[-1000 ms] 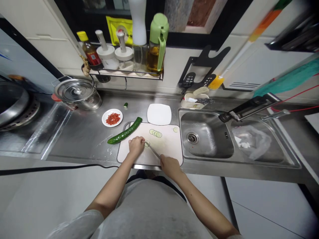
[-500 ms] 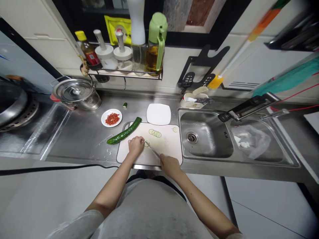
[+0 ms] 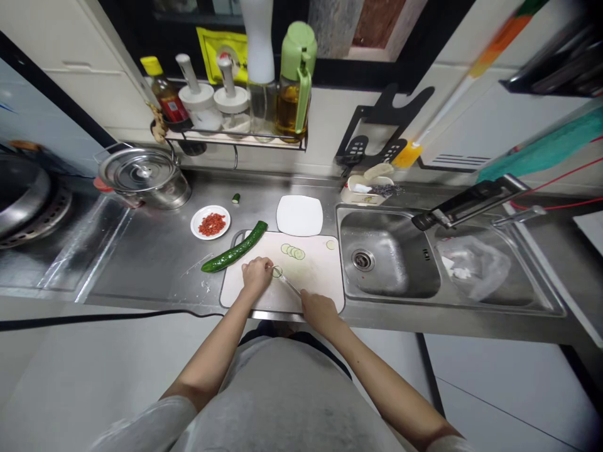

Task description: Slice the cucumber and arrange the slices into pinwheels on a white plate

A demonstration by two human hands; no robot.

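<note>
My right hand (image 3: 320,310) is closed round the handle of a knife (image 3: 291,286), whose blade points up and left over the pale cutting board (image 3: 325,285). At the blade's tip is a thin cucumber slice (image 3: 277,272). My left hand (image 3: 257,274) pinches the left edge of that slice with its fingertips. A short row of overlapping cucumber slices (image 3: 293,252) lies farther back on the board, and a single slice (image 3: 331,245) sits by the far right corner. The long cucumber (image 3: 234,250) rests across the board's left edge, partly on the steel counter.
Behind the board stands a white square plate (image 3: 299,215). A round plate (image 3: 211,223) of chopped red pieces and a cucumber end (image 3: 236,198) are to the left. The sink (image 3: 389,251) adjoins the board's right side. A lidded pot (image 3: 144,176) stands back left, beside the condiment shelf (image 3: 235,139).
My right hand and the knife have shifted very slightly to the left and up. The left hand keeps its pinch on the slice, and the other things stay in place.
</note>
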